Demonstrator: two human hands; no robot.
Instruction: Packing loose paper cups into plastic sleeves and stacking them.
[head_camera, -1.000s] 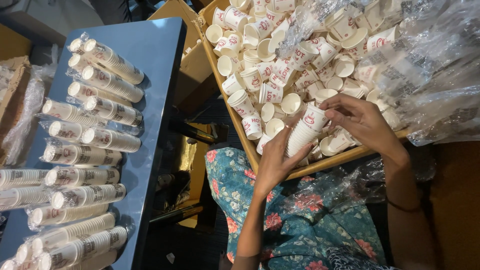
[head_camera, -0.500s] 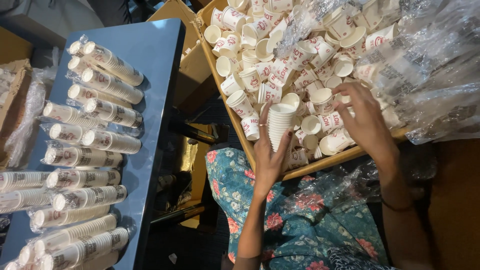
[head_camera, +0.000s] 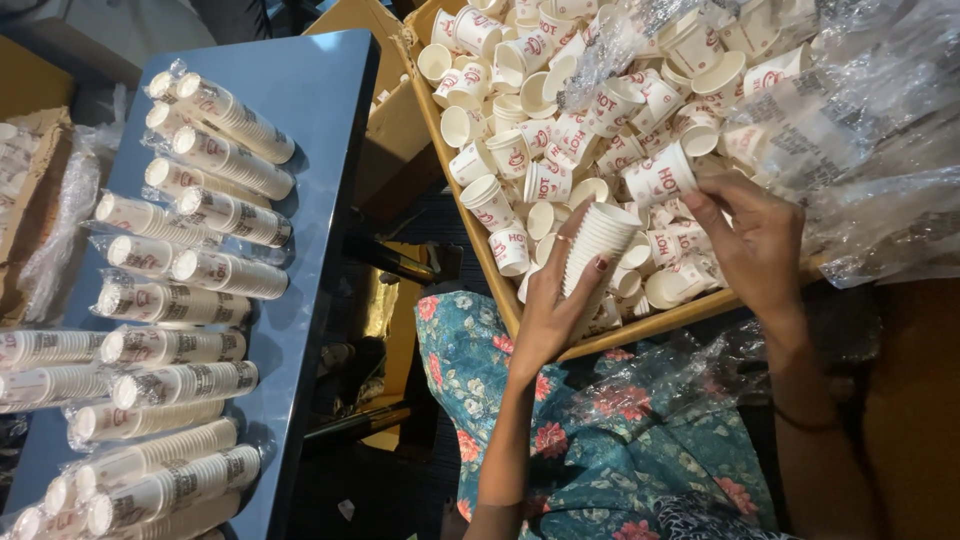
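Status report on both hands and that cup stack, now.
Left hand gripping stack of nested paper cups. Right hand on a loose cup in the cardboard box. Plastic wrap crowds the right.

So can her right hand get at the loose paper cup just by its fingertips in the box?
Probably yes. The right hand hovers over the cardboard box, fingertips right beside a loose paper cup lying on top of the pile. Nothing covers it; the plastic wrap lies off to the side.
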